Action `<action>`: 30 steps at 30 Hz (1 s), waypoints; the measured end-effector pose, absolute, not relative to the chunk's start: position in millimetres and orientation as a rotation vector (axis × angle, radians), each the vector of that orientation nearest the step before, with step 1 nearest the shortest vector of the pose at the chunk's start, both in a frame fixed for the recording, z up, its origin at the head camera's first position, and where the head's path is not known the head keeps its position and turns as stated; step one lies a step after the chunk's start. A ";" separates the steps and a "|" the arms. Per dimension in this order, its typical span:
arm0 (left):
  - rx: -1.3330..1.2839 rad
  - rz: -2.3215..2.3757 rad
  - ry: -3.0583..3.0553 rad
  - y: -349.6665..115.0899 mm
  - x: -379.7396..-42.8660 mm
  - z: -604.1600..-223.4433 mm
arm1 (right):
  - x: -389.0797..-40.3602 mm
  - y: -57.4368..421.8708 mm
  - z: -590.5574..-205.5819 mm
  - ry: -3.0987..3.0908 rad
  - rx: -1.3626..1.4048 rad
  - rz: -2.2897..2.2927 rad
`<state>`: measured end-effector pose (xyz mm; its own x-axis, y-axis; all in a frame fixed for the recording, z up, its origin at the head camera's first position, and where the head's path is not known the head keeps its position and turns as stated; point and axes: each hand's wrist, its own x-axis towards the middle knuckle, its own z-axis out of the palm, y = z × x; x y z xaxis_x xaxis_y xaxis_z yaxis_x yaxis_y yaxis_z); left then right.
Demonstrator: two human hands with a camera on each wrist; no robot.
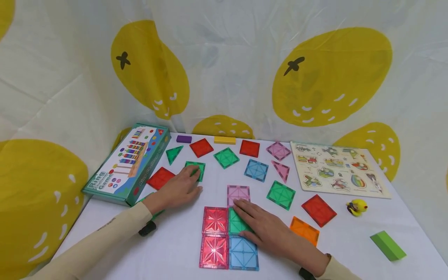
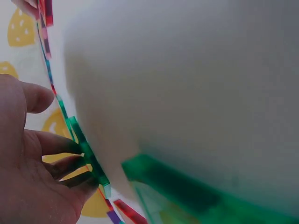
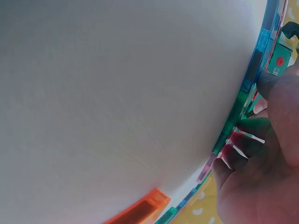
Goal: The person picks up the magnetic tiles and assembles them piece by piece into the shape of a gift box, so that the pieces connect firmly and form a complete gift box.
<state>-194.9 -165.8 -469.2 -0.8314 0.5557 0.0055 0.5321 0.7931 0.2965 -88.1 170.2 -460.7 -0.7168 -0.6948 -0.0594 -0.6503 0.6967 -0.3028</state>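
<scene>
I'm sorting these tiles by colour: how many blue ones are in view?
2. The near blue tile sits directly right of a red tile; the far blue tile lies left of the pink triangle. Others could be hidden.

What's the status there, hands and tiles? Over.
Left fingers touching separate green square. Right fingers resting across pink tile and adjoining green tile. Orange tile partly hidden behind right forearm; nothing seen blocking either hand.

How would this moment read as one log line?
left hand: touching lone green square | right hand: resting on pink square and adjoining green square | alongside: two red squares, blue square
</scene>
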 end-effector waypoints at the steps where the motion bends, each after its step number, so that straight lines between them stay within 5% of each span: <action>1: 0.910 0.427 2.898 -164.2 -194.2 -468.5 | -88.3 170.3 -461.0 2.741 -1.098 -0.391; 30: 1.311 0.297 2.733 -117.5 -148.3 -464.6 | -88.9 170.9 -463.9 2.759 -1.101 -0.355</action>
